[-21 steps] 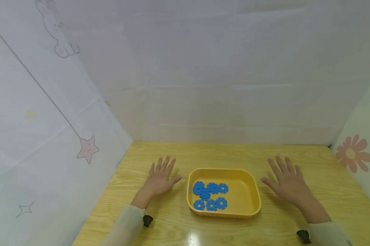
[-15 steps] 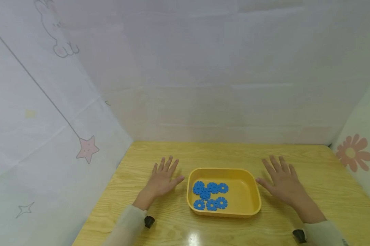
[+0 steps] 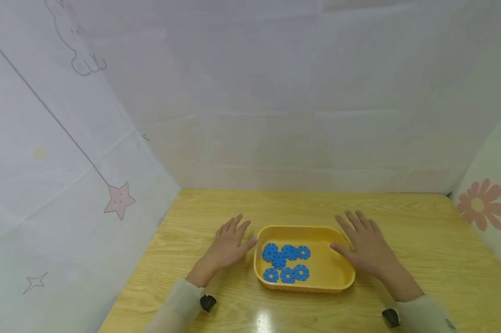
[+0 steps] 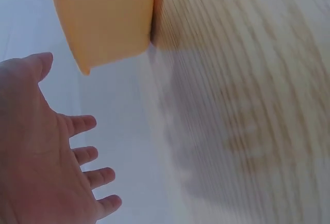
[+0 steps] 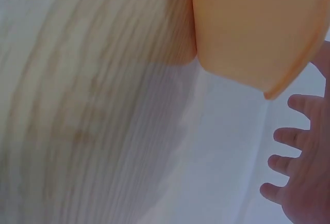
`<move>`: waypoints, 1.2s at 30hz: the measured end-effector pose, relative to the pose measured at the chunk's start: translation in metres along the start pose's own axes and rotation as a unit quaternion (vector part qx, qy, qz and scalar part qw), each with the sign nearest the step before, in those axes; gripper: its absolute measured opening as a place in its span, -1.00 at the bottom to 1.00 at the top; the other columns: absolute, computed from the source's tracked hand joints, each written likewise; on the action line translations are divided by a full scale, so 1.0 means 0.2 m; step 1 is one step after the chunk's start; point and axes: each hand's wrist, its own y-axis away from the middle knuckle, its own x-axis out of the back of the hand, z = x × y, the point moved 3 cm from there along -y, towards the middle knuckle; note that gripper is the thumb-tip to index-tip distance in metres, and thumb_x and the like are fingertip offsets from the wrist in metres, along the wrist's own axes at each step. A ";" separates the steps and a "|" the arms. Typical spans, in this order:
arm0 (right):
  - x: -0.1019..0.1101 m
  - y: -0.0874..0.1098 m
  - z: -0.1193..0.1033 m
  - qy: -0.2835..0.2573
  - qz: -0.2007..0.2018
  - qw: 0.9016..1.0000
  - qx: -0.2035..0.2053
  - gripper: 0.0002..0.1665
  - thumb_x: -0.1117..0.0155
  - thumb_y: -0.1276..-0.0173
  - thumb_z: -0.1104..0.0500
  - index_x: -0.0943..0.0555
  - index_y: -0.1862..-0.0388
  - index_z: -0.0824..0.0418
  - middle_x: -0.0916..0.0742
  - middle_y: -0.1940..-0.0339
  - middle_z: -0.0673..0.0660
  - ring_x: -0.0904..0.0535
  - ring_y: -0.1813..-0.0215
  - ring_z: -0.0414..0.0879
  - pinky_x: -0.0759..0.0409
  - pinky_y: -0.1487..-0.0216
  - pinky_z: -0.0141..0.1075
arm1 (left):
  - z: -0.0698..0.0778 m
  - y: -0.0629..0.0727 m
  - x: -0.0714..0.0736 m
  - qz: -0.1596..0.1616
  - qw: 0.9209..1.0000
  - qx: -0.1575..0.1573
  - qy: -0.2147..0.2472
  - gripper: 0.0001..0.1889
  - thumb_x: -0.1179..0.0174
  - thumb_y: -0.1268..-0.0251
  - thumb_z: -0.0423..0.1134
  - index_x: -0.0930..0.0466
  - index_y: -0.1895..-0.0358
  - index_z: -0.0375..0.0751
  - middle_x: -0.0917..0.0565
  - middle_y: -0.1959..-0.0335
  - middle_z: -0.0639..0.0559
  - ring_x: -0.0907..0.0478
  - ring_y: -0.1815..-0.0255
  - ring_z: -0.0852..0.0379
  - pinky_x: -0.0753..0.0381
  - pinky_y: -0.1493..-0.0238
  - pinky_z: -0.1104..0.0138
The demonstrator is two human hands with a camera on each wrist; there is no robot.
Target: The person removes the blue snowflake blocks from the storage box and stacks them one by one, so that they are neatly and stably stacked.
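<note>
A yellow plastic tray [image 3: 333, 287] sits on the wooden table, with several blue notched flower-shaped discs [image 3: 278, 261] lying flat in its left half, some overlapping. My left hand [image 3: 228, 249] is just left of the tray, fingers spread, thumb by the rim. At the other side, my right hand [image 3: 369, 249] is held with fingers extended, its thumb reaching over the tray's right end. Both wrist views show a hand [image 4: 38, 146] with spread fingers beside the tray's outer wall [image 5: 252, 28]. Neither hand holds anything. Contact with the rim cannot be made out.
The wooden table [image 3: 217, 305] extends around the tray. A pale cloth [image 3: 275, 115] hangs behind it, and printed cloth with a pink star [image 3: 119, 200] and a pink flower [image 3: 481, 205] rises at the sides. Each wrist carries a small black device [image 3: 208, 303].
Both hands have moved inward toward the tray, the right hand farther, so its thumb now overlaps the tray's right end in view. The tray and blue discs have stayed in place.
</note>
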 end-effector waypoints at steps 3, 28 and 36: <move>0.00 -0.02 -0.03 0.004 0.013 1.000 0.014 -0.06 -0.15 -0.43 -0.38 -0.27 -0.58 0.13 -0.29 -0.56 0.35 -0.08 -0.56 0.41 -0.11 -0.39 0.43 | 0.03 0.00 0.00 -0.006 0.999 0.013 0.033 -0.24 0.12 -0.52 0.33 -0.25 -0.54 -0.14 -0.16 -0.56 -0.24 -0.08 -0.55 -0.30 -0.15 -0.44 -0.29; -0.08 -0.10 -0.25 -0.235 -0.046 0.971 0.018 -0.17 -0.40 -0.35 -0.15 -0.38 -0.52 0.06 -0.67 -0.04 0.10 -0.59 0.02 0.01 -0.61 0.04 -0.09 | 0.15 0.03 -0.03 -0.092 0.916 0.114 0.373 -0.40 -0.27 -0.40 -0.23 -0.25 -0.38 -0.39 -0.45 0.12 -0.20 -0.59 0.36 0.03 -0.75 0.28 0.06; -0.12 -0.15 -0.29 -0.257 -0.103 0.960 0.042 -0.21 -0.39 -0.37 -0.09 -0.44 -0.46 0.23 -0.69 -0.09 0.25 -0.69 0.06 0.07 -0.68 0.07 -0.19 | 0.15 0.04 -0.05 -0.088 0.889 0.141 0.427 -0.44 -0.30 -0.27 -0.37 -0.31 -0.27 -0.42 -0.44 0.19 -0.17 -0.55 0.44 0.07 -0.75 0.31 0.09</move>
